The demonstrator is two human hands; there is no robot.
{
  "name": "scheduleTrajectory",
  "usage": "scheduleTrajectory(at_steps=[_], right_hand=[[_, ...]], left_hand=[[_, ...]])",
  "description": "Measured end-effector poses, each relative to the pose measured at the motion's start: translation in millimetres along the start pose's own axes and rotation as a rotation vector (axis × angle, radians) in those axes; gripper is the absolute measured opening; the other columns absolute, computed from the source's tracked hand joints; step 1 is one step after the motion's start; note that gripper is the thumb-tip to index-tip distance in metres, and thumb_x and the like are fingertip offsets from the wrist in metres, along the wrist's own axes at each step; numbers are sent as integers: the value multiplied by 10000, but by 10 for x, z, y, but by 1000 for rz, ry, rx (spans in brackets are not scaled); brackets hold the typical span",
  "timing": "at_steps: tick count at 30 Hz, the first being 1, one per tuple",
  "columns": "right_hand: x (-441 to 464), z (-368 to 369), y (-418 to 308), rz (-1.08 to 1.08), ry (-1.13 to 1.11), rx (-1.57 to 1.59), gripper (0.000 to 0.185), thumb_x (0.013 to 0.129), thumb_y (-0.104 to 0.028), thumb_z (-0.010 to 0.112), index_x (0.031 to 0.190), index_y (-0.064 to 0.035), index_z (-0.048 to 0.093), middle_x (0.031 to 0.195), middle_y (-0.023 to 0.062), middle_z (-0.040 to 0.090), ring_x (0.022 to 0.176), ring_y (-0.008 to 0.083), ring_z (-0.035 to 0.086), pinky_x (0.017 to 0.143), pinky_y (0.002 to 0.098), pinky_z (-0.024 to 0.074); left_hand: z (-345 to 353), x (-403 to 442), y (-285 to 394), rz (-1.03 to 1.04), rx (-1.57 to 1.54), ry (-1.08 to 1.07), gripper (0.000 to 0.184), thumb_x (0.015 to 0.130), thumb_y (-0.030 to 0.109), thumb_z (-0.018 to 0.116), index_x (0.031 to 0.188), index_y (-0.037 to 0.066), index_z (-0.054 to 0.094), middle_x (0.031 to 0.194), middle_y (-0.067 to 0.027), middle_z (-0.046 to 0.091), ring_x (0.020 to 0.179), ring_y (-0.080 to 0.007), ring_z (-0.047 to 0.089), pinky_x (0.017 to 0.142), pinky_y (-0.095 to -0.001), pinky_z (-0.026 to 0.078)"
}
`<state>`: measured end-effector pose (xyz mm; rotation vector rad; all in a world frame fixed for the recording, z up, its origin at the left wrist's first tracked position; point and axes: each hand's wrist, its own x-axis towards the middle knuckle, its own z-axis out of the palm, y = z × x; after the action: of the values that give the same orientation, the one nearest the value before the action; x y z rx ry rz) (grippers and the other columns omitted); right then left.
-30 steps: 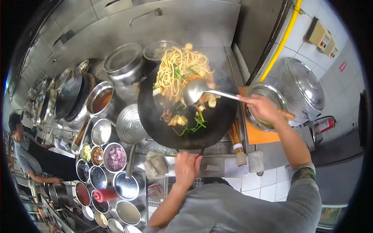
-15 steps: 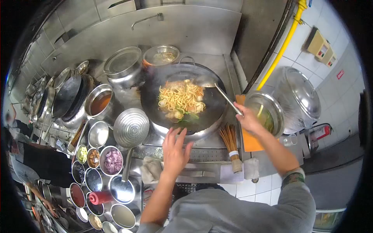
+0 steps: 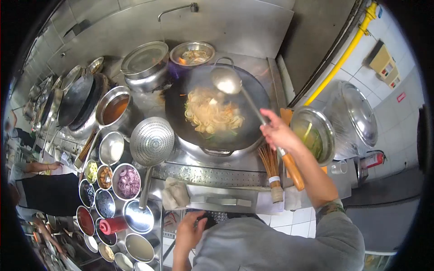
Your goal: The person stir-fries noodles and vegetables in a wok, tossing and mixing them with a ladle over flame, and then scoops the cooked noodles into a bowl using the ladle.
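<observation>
Metal: one ladle [image 3: 229, 84], one wok [image 3: 260, 93]

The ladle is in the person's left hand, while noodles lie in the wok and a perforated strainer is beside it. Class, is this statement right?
Not quite. The head view shows the ladle in the person's right hand, not the left. The rest stands: noodles lie in the wok, and a perforated strainer is beside it.
</observation>
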<state>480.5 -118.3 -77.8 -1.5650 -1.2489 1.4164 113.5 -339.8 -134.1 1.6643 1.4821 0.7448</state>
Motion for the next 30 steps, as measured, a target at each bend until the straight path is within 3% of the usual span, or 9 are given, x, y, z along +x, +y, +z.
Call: scheduleTrajectory(at_steps=[4, 7, 11, 16, 18, 21, 24, 25, 30], right_hand=[[416, -68, -135, 1, -40, -169, 644, 1004, -100, 582, 1587, -151, 313, 878, 84, 575, 526, 125, 509, 411, 318, 450], [701, 137, -64, -259, 10, -686, 627, 987, -101, 584, 1566, -129, 347, 1052, 211, 677, 631, 292, 662, 559, 409, 547], [685, 118, 69, -375, -244, -899, 632, 988, -106, 570, 1577, -176, 352, 1267, 291, 640, 1098, 486, 643, 948, 525, 521], [-20, -367, -369, -391, -97, -1438, 615, 983, -88, 570, 1562, -254, 442, 1100, 178, 685, 984, 392, 689, 850, 491, 553], [66, -724, -47, -804, -98, -996, 619, 975, -53, 603, 1548, -253, 478, 1110, 144, 683, 909, 319, 701, 840, 464, 549], [6, -1237, -127, -1, -406, -538, 633, 976, -37, 626, 1557, -234, 472, 1095, 117, 690, 870, 238, 677, 847, 402, 539], [-28, -1012, -139, -49, -397, -712, 637, 978, -5, 568, 1569, -212, 455, 1093, 55, 667, 855, 164, 591, 823, 338, 506], [22, -934, -4, -323, -281, -908, 628, 987, -48, 595, 1563, -261, 460, 1018, 98, 665, 820, 228, 625, 810, 376, 521], [-277, -816, 184, -490, 82, -1224, 629, 965, -75, 628, 1512, -360, 508, 1044, 150, 679, 879, 352, 659, 817, 425, 549]], left_hand=[[-52, 408, 254, 216, 106, 57, 250, 882, 84, 757, 1115, 7, 707, 1089, -186, 715, 1046, -379, 681, 924, -434, 530], [-46, 884, 554, 383, 156, 126, 291, 847, 93, 788, 1120, 28, 714, 1116, -163, 695, 1072, -377, 634, 941, -458, 500], [143, 1420, 666, 498, 250, 263, 351, 850, 148, 797, 1172, 43, 702, 1184, -155, 665, 1158, -366, 597, 964, -464, 474], [589, 1856, 447, 476, 311, 291, 249, 870, 212, 779, 1045, 54, 700, 1044, -134, 636, 1026, -366, 583, 857, -475, 458], [648, 1821, 405, 471, 294, 240, 201, 880, 216, 768, 977, 58, 690, 977, -130, 616, 956, -365, 572, 815, -479, 447], [585, 1584, 709, 554, 181, 299, 154, 907, 197, 737, 889, 59, 672, 919, -137, 599, 900, -366, 560, 775, -479, 436], [745, 1641, 785, 514, 180, 316, 107, 909, 132, 728, 897, 38, 678, 884, -134, 598, 838, -372, 547, 773, -468, 438], [866, 1686, 629, 503, 201, 310, 130, 905, 185, 733, 907, 66, 680, 917, -119, 599, 899, -358, 559, 790, -462, 442], [1060, 1147, 122, 548, 237, 279, 134, 869, 159, 769, 922, 63, 692, 920, -127, 610, 913, -361, 576, 779, -456, 446]])
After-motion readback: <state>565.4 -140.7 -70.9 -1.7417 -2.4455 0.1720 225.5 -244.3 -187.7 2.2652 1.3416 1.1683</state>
